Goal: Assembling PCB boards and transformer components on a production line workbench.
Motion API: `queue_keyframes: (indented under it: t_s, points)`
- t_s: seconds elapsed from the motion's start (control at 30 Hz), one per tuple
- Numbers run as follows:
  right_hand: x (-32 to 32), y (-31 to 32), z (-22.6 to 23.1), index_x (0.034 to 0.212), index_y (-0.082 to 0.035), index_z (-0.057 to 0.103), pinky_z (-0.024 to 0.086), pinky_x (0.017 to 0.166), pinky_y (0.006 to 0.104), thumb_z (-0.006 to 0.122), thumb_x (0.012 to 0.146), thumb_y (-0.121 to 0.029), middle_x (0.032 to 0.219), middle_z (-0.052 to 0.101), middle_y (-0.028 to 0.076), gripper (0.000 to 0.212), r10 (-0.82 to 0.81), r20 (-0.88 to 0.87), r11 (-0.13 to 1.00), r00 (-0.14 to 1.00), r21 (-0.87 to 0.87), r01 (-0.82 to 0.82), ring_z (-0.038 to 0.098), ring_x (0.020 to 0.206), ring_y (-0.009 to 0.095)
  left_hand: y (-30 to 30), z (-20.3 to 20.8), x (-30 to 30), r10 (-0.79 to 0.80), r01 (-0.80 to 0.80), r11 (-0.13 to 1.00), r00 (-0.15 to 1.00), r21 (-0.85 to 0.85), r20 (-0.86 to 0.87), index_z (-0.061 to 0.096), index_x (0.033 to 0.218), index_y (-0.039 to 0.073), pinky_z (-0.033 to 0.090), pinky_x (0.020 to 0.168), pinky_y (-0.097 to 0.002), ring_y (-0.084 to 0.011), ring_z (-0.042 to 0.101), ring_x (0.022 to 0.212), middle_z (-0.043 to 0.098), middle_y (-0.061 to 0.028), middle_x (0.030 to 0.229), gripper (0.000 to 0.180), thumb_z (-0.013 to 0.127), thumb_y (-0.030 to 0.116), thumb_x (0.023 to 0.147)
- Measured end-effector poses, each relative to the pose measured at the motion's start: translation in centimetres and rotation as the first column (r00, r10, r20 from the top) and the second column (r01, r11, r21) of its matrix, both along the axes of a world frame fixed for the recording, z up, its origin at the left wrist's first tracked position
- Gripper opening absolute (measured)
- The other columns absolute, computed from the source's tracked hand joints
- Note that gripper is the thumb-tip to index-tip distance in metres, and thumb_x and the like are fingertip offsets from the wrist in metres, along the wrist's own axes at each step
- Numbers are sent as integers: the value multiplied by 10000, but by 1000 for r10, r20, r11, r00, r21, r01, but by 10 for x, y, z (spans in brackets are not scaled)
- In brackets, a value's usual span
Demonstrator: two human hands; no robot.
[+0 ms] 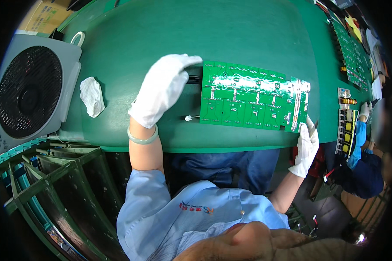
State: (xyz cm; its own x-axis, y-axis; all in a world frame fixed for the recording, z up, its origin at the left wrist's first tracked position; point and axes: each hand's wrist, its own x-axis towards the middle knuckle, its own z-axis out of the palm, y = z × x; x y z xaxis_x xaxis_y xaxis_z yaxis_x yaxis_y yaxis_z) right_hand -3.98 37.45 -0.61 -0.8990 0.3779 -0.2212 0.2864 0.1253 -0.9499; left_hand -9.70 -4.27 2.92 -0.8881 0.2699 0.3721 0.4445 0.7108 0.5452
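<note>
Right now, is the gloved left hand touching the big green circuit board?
Touching. The head view shows the left hand with its fingertips lying over the left edge of the green circuit board, no gap visible.

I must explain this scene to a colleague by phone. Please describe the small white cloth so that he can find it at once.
Start at the big grey square fan on the left of the green table. Just to its right lies the crumpled white cloth, left of the white-gloved left hand. It is the only soft, wrinkled thing there, unlike the flat green circuit board.
</note>
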Motion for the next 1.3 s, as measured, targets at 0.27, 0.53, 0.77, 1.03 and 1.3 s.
queue_keyframes:
  t_s: [0.27,0.53,0.77,1.03,1.3]
  points:
    - [2,3,-6,1339,75,555,456,959,262,650,959,-102,1206,654,103,430,-8,7,1000,1000,-24,8,600,1063,113,-14,14,1,371,-388,565,908,728,197,554,1319,-40,503,888,-278,-171,659,973,706,-139,1043,352,550,110,1001]
    - [1,4,-4,1334,77,556,475,922,254,644,963,-102,1183,660,97,421,6,-21,1000,1000,-27,-7,617,1023,114,-9,8,-4,299,-421,523,905,741,304,585,1290,-26,515,826,-256,-147,673,916,698,-122,1026,343,598,134,988]
    - [-1,-10,7,1309,54,588,469,890,242,629,982,-155,1162,664,59,390,8,11,998,1000,63,-9,604,1006,101,-6,6,-3,286,-409,568,912,714,294,609,1259,-35,520,852,-265,-152,672,946,687,-101,1030,308,600,100,983]
    - [-1,-17,17,1323,22,591,479,846,232,690,918,-87,1024,686,50,431,-32,100,999,994,28,29,617,912,85,1,-2,-5,380,-461,691,887,557,263,642,1225,-25,500,849,-241,-116,654,922,685,-81,1022,277,630,86,972]
    - [-1,-14,14,1322,49,579,496,825,231,708,904,-91,1006,682,60,459,-26,32,995,999,-94,28,631,882,102,10,-9,-5,227,-228,973,973,19,25,702,1118,55,526,840,-348,-251,678,924,717,-103,999,267,734,128,864]
